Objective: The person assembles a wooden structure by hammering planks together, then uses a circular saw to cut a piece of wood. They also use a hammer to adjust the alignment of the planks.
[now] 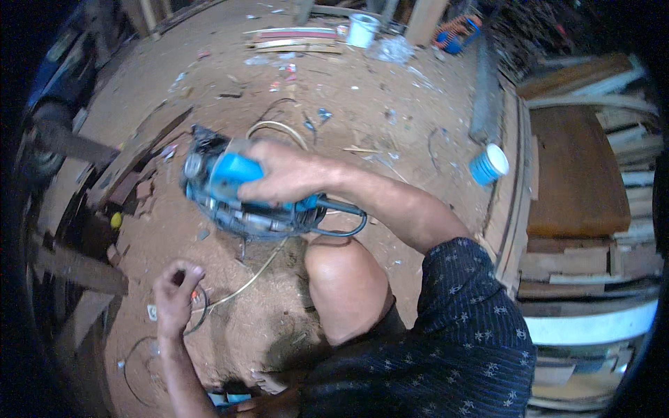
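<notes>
My right hand [282, 171] is closed around the handle of a blue corded power tool [233, 173]. Motion blurs the tool, so its exact kind is unclear; a dark cable [352, 221] loops from its rear end. It is held left of my bent knee [348, 282], above the dirt floor. Lower left, my left hand [180, 292] is raised apart from the tool, its fingers curled and the thumb against them. Whatever it pinches, if anything, cannot be made out. A pale cord [244, 285] and a thin dark cord [202, 313] run close by it.
Sawdust and scraps litter the dirt floor [348, 115]. A blue-and-white cup [488, 165] lies tilted near stacked boards [578, 171] on the right. Wooden strips [296, 42] and a white bucket [362, 31] are at the far side; timber beams [80, 265] line the left.
</notes>
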